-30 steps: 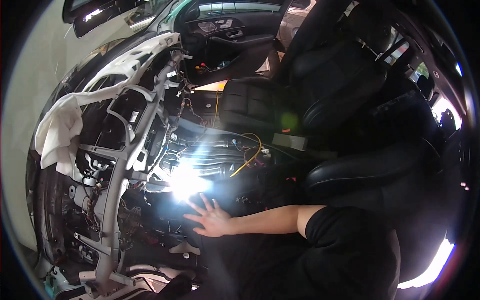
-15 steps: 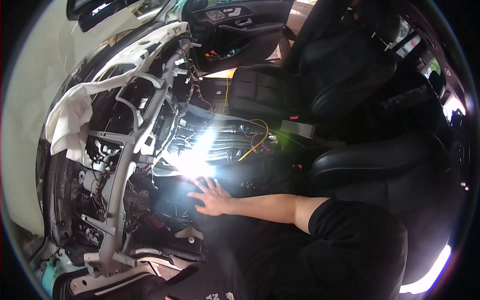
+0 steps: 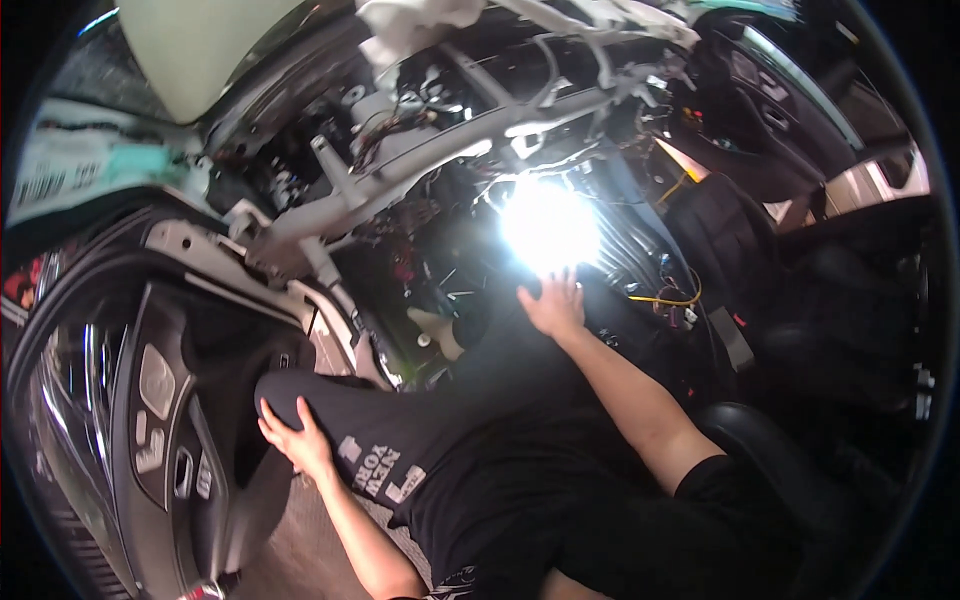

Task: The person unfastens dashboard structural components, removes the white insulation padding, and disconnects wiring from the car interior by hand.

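Observation:
My left hand (image 3: 297,440) rests on the black trouser leg (image 3: 350,400) near my left knee, its fingers spread and nothing in them. My right hand (image 3: 555,303) lies over my other dark-clothed leg, fingers apart and holding nothing. Just beyond its fingertips a glaring white light (image 3: 550,225) washes out whatever lies behind it. Ahead runs a bare grey metal dashboard beam (image 3: 440,145) with wiring looms (image 3: 385,135) hanging about it. A yellow cable (image 3: 665,300) curves over the exposed centre floor, to the right of my right hand.
On the left an opened car door (image 3: 165,400) stands close to my left arm. A black seat (image 3: 725,225) and a light flat block (image 3: 730,338) are to the right. White cloth (image 3: 410,30) hangs at the top, and the far door (image 3: 765,90) is open.
My view has swung left, bringing the near door and my left hand on my leg into sight. My right hand still lies spread beside the bright light.

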Tool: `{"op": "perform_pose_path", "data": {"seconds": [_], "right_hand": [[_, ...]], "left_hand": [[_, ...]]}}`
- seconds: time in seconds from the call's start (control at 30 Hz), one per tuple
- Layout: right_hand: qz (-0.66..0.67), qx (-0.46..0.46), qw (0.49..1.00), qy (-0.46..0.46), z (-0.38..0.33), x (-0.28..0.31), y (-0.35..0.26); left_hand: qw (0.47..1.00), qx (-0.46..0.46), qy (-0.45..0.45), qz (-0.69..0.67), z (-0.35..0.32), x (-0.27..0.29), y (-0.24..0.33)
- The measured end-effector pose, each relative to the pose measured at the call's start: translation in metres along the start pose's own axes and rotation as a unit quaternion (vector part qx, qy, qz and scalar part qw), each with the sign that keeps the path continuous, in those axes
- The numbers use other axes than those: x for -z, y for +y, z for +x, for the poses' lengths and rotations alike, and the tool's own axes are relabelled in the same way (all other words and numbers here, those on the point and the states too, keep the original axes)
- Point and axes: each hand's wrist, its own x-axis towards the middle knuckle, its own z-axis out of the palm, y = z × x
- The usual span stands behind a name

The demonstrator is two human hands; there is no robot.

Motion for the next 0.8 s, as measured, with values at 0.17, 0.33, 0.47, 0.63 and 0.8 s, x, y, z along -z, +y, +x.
{"op": "perform_pose_path", "data": {"seconds": [0.17,0.33,0.47,0.63,0.8], "right_hand": [[0.030,0.012,0.999,0.010,-0.006,0.013,-0.005],[0.028,0.003,1.000,0.008,0.000,0.011,-0.002],[0.042,0.012,0.999,0.009,-0.003,0.020,-0.004],[0.040,0.005,0.999,0.024,0.001,0.010,0.003],[0.046,0.008,0.998,0.038,-0.001,0.009,0.002]], "left_hand": [[0.999,0.028,0.005,0.017,-0.003,0.003,0.002],[0.999,0.040,-0.007,0.023,-0.002,0.002,0.010],[0.999,0.031,-0.009,0.021,0.000,-0.002,0.010],[1.000,0.019,-0.007,0.020,0.001,-0.003,0.012],[0.999,0.029,-0.005,0.022,0.001,-0.003,0.010]]}}
